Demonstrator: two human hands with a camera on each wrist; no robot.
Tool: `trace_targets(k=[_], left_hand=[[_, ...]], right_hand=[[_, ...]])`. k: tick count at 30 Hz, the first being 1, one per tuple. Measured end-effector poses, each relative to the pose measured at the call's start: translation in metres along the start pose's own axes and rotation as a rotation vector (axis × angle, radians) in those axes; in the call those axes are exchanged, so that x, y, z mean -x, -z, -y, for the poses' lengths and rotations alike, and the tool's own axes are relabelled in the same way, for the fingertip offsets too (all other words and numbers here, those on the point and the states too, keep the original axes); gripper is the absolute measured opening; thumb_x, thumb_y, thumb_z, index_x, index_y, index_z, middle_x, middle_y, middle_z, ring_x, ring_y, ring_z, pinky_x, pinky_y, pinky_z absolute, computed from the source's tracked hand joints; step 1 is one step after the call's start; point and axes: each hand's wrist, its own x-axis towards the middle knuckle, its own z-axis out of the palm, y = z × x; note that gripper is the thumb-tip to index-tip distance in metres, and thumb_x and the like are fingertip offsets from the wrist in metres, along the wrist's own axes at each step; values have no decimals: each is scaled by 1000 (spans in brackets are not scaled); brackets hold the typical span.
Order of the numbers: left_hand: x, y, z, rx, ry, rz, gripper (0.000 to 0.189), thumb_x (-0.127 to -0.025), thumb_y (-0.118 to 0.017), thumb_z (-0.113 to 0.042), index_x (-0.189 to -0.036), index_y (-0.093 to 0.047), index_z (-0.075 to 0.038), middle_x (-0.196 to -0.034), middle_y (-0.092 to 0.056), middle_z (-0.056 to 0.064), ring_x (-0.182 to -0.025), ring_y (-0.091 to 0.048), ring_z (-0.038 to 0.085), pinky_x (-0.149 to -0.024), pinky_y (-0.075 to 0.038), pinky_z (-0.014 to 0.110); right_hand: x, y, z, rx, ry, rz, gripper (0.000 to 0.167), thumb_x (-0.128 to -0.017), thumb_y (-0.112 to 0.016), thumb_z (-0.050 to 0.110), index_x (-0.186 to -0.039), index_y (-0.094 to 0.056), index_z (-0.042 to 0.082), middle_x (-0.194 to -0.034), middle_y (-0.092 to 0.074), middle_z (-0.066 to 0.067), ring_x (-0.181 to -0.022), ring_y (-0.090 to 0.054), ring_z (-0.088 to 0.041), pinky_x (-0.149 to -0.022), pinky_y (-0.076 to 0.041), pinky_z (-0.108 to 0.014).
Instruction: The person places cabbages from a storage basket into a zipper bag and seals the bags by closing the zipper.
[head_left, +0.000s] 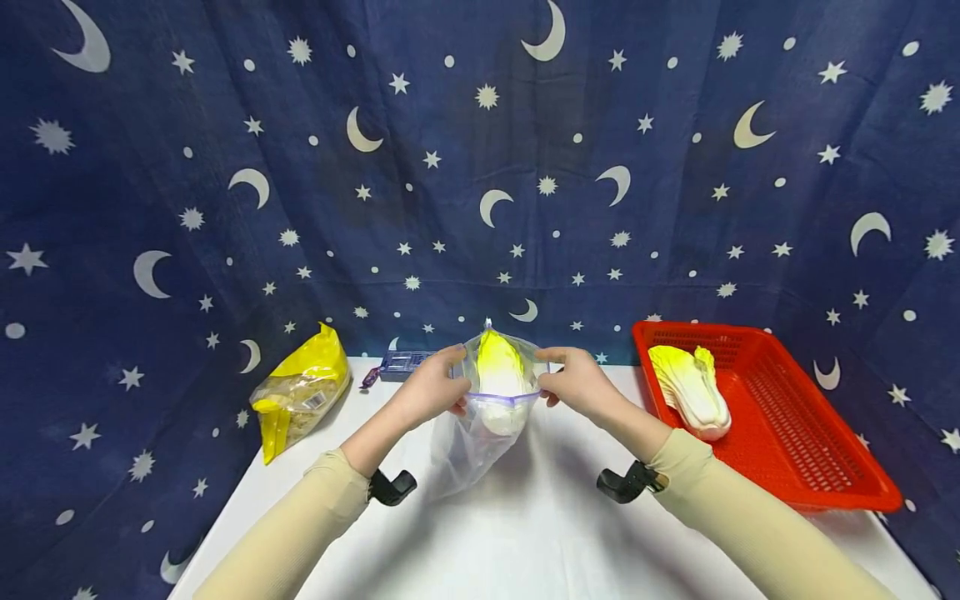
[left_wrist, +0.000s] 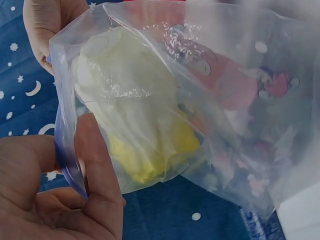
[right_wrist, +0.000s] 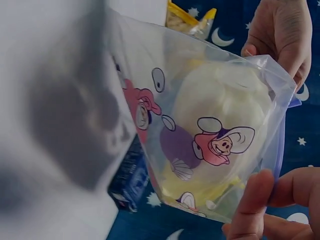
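A clear zip bag with a purple closure strip and pink cartoon prints hangs between both hands, its mouth spread. Inside it is a napa cabbage, white at one end and yellow at the leafy end. My left hand pinches the left side of the bag's rim between thumb and fingers. At the opposite side, my right hand pinches the rim the same way. In the left wrist view the thumb presses on the plastic beside the purple strip. The lower part of the bag droops toward the white table.
To the right stands a red basket holding another napa cabbage. A yellow bag of dry food lies at the left. Behind my left hand are a blue box and a small purple wrapped item. A starry cloth hangs behind the table.
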Motion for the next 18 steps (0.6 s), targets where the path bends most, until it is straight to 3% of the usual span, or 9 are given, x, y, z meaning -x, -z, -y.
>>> trace_targets(k=[8,14,18], left_hand=[[-3,12,-18,-9,-23,3,64,-91,-53,-1,-153,-37,9,-161,-35,20,-55,-61,18,-62,-61,31],[-5,17,-25,-22,-27,-1,64,-93,-52,-4,-154,-37,6,-159,-38,20,-57,-64,18,-63,-62,32],[-5,22,-31,-14,-34,6,63,-94,-50,-5,-155,-35,6,-161,-36,19,-57,-62,18,-64,-62,33]], right_hand=[[-7,12,17,13,-2,47,58,-85,-65,3,-140,-55,-10,-104,-68,-20,-60,-63,-19,-69,-62,-36],[-6,20,30,-2,-2,72,61,-86,-63,2,-144,-50,-10,-90,-68,-17,-62,-62,-20,-69,-61,-34],[-5,25,40,-41,19,76,62,-86,-61,1,-145,-48,-11,-92,-68,-19,-63,-62,-19,-72,-62,-37]])
